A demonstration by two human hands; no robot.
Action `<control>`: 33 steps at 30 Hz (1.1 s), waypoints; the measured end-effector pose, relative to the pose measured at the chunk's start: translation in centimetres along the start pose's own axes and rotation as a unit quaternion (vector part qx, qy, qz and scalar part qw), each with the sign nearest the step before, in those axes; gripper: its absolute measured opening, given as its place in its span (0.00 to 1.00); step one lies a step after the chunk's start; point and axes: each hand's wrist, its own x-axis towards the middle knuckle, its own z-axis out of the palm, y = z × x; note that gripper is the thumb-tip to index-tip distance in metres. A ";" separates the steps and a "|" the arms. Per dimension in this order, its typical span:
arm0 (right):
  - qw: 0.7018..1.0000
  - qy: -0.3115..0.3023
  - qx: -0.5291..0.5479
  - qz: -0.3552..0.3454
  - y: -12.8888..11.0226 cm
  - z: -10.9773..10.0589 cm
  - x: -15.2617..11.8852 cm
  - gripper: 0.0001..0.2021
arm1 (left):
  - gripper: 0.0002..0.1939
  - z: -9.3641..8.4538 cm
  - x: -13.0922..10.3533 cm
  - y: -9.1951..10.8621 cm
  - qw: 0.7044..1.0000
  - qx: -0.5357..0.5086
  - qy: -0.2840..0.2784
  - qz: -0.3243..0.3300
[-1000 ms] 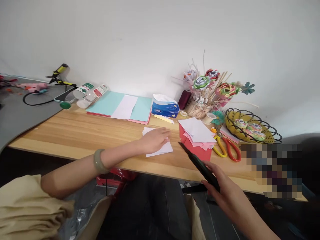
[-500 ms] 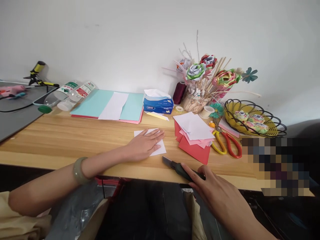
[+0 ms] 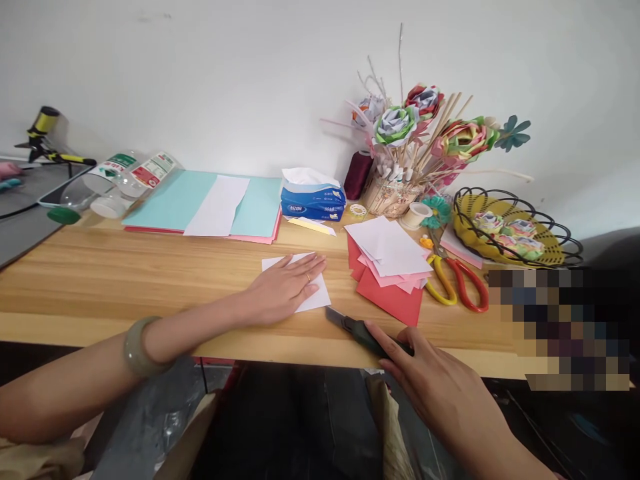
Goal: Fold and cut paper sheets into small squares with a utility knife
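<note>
My left hand [image 3: 283, 287] lies flat with fingers stretched out over a white piece of paper [image 3: 318, 293], covering much of it. At the table's front edge, my right hand [image 3: 425, 373] grips a dark green utility knife [image 3: 367, 335]. Its blade is out and points left, with the tip close to the paper's lower right corner; I cannot tell whether they touch. Right of the paper lies a fanned pile of white and pink sheets [image 3: 390, 247], with red paper [image 3: 393, 300] underneath.
Scissors with yellow and red handles [image 3: 467, 287] lie right of the pile. Behind stand a blue tissue pack [image 3: 313, 203], paper flowers [image 3: 395, 125] in a holder and a yellow basket [image 3: 463, 233]. Light-blue sheets [image 3: 170, 200] and plastic bottles [image 3: 125, 183] are at the back left.
The camera view has shifted slightly. My left hand stays flat on the white paper, and the knife in my right hand keeps nearly the same place by its lower corner.
</note>
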 end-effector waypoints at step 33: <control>0.997 -0.040 0.057 -0.023 -1.4 -0.9 0.9 0.21 | 0.31 -0.1 0.1 0.4 0.995 0.088 -0.035 -0.016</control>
